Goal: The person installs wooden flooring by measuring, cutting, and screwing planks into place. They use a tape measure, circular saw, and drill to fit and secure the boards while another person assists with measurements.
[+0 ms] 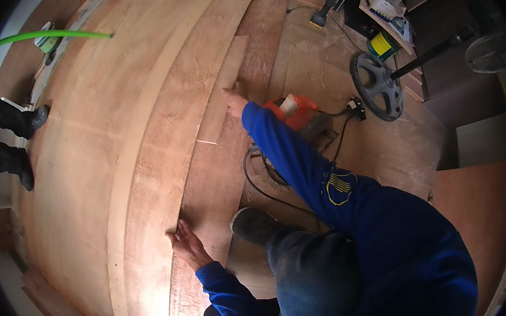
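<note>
One wooden strip (232, 61) lies beside one wooden sheet (162, 180). The right hand (235, 100), fingers curled, touches the strip; grip cannot be determined. The left hand (188, 246), open, meets the sheet's edge. One orange power tool (297, 110) lies nearby.

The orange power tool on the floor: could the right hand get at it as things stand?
Probably yes: the right hand, at the narrow wood strip, is close to the orange power tool; nothing visible blocks the way, though the person's own sleeve hides part of it.
</note>
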`<state>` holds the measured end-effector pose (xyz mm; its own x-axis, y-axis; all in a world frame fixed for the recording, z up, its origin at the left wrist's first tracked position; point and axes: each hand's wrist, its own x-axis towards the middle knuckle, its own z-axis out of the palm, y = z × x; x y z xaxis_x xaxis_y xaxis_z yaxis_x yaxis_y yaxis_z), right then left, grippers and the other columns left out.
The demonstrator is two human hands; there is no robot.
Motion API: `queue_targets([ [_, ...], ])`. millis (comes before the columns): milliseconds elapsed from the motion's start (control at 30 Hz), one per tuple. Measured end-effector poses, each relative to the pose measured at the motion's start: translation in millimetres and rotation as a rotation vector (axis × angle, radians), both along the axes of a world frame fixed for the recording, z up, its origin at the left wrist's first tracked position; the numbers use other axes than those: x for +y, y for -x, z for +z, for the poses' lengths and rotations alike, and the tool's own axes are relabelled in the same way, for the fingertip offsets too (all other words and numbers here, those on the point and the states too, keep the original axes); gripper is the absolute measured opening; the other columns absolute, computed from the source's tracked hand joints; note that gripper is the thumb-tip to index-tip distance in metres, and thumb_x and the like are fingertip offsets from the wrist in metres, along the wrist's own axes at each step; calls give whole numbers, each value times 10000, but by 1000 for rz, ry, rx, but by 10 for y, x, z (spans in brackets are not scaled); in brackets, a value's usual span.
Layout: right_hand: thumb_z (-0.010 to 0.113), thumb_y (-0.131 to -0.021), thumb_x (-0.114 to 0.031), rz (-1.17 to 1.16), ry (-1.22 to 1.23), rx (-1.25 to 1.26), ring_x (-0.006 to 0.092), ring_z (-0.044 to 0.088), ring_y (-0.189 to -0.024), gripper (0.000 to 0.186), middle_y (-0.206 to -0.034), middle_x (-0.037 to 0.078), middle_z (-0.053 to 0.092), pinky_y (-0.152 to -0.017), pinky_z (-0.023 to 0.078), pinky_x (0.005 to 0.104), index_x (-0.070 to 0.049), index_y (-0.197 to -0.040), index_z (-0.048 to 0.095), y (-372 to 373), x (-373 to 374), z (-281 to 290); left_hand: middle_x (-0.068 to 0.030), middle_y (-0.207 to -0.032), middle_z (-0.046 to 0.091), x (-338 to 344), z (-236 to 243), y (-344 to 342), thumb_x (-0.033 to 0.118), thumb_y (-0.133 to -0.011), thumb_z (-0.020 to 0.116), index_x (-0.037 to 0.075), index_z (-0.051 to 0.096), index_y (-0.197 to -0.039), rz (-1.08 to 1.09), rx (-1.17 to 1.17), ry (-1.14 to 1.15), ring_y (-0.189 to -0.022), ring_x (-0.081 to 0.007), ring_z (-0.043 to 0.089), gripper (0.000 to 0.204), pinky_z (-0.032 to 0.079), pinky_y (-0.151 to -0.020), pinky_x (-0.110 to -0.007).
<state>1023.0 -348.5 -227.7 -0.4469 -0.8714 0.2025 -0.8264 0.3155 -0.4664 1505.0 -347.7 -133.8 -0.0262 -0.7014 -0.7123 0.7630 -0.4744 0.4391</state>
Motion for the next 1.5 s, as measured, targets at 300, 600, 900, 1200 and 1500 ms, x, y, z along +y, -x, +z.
queue_targets([
  [300, 747, -794, -177, -808, -11, -574, 341, 580, -1222, 545, -1278, 239, 581, -951, 534, 416, -4, -1253, 509, -262, -228, 684, -270, -1321, 506, 31, -30, -21, 307, -1066, 447, -114, 383, -1375, -94, -56, 49, -1259, -369, 533, 527, 514, -1061, -435],
  [600, 701, -793, 47, -763, 172, -834, 293, 687, -990, 744, -1291, 214, 597, -639, 636, 360, -29, -1478, 422, -220, -187, 596, -285, -1331, 517, 44, -82, -44, 316, -1052, 476, -118, 399, -1360, -96, -67, 57, -1236, -374, 554, 538, 522, -1048, -418],
  [900, 673, -810, 20, -742, 82, -812, 338, 674, -1044, 718, -1367, 195, 554, -742, 631, 402, -43, -1480, 426, -450, -130, 1116, -261, -1339, 550, 63, -56, -53, 468, -1030, 467, -80, 351, -1434, -288, -211, 63, -1253, -366, 564, 690, 486, -1055, -460],
  [1200, 544, -901, -209, -17, -291, -180, 332, 263, -1490, 649, -1629, 180, 188, -1144, 372, 450, -83, -1517, 382, -947, -69, 1314, -264, -1441, 456, 80, 33, -90, 521, -1032, 446, 53, 282, -1539, -450, -336, -21, -1293, -359, 539, 709, 451, -1086, -463],
  [1500, 608, -798, -88, -37, -399, -160, 430, 247, -1479, 785, -1614, 279, 151, -1159, 353, 454, -19, -1519, 306, -998, -237, 1247, -237, -1343, 526, 88, -269, -639, 203, -966, 645, -77, 469, -1336, 195, 276, 51, -1264, -367, 491, 496, 374, -1134, -504],
])
